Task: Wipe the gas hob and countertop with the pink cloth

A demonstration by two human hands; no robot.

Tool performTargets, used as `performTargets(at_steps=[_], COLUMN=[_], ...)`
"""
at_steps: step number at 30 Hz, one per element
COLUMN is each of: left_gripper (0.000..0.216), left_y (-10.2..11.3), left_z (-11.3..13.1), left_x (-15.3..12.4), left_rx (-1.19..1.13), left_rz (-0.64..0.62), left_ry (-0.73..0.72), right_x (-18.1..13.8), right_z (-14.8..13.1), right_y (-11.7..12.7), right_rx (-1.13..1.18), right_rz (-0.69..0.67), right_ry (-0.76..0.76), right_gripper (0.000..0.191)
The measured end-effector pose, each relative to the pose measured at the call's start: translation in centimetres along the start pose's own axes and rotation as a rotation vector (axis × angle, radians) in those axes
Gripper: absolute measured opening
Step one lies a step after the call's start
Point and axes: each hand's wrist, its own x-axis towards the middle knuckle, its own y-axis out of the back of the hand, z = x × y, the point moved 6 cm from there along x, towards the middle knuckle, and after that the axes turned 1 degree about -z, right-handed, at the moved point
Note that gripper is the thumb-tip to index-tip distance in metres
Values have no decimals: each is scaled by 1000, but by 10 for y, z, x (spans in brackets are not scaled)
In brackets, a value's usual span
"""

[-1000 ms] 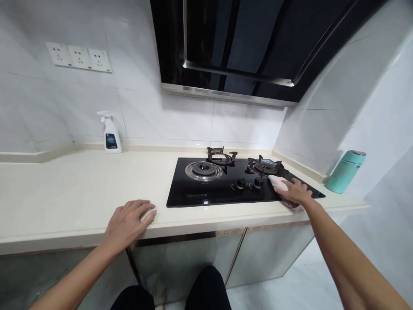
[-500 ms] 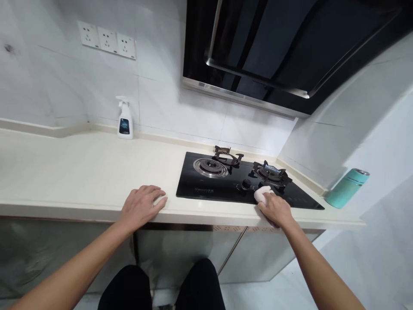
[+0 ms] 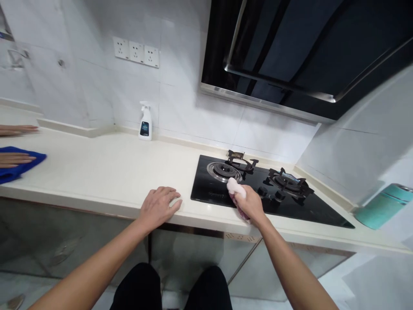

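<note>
My right hand [image 3: 251,204] is closed around a bunched cloth [image 3: 236,188], pale pink on top with a darker purple part hanging below. The cloth touches the front edge of the black gas stove [image 3: 209,191], just below the left burner [image 3: 223,170]. To the left of the stove, my left hand [image 3: 158,206] rests on the cream countertop [image 3: 106,168] near its front edge. Its fingers are spread, with nothing held. One pan support [image 3: 241,161] sits off its burner at the back of the stove.
A white spray bottle [image 3: 146,125] stands against the wall. A turquoise flask [image 3: 383,206] is at the counter's right end. At far left another person's hand [image 3: 14,160] presses a blue cloth [image 3: 35,158]. A black range hood [image 3: 290,51] hangs over the stove.
My right hand has moved left along the stove's front with the cloth. The view has turned left, bringing the other person's hands and blue cloth into sight. My left hand stays on the counter.
</note>
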Motion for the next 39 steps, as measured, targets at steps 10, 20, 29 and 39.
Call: performTargets(at_steps=[10,20,29,39], left_gripper=[31,34,32,31], left_y=[-1,1,0,-3], left_z=[2,4,0,-2], left_x=[-5,-5,-4,-7], left_rx=[-47,-29,-36,-16], left_rz=[39,33,19,5], left_ry=[-23,-18,5,14], right_x=[47,37,-1,7], right_z=[17,-92,-149,-63], right_y=[-14,-39,-34,-12], right_rx=[-40,136,287,828], right_rz=[-68,-135,-107,-146], right_ry=[-133,141,313,7], right_gripper=[39,38,30,34])
